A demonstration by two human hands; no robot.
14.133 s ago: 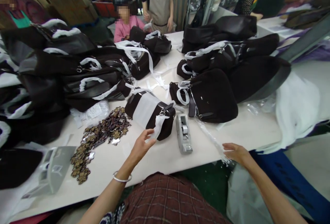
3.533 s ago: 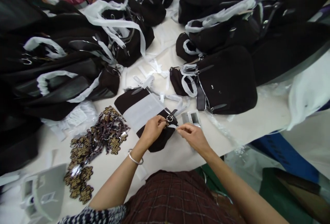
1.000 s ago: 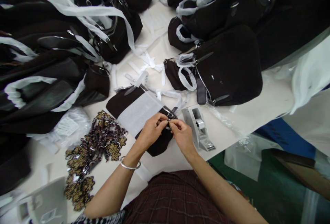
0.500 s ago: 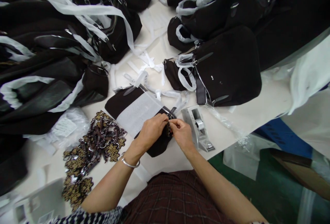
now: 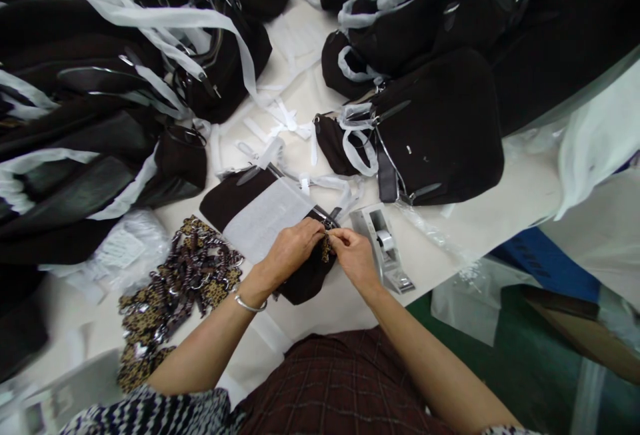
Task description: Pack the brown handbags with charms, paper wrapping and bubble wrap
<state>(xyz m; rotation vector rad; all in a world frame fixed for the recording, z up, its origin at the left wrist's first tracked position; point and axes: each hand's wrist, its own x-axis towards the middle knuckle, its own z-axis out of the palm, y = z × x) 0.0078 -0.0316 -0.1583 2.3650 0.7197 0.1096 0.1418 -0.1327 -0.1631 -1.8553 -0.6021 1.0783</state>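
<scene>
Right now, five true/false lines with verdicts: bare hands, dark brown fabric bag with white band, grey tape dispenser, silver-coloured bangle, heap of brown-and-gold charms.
1. The left hand and right hand come together at the bag. True.
2. The tape dispenser stands to the left of the bag. False: it is to the right of the bag, beside the right hand.
3. The bangle is on the right wrist. False: it is on the left wrist.
4. The heap of charms lies on the white table, left of the bag. True.
5. The right hand grips the tape dispenser. False: its fingertips are at the bag; the dispenser stands apart from them.
</scene>
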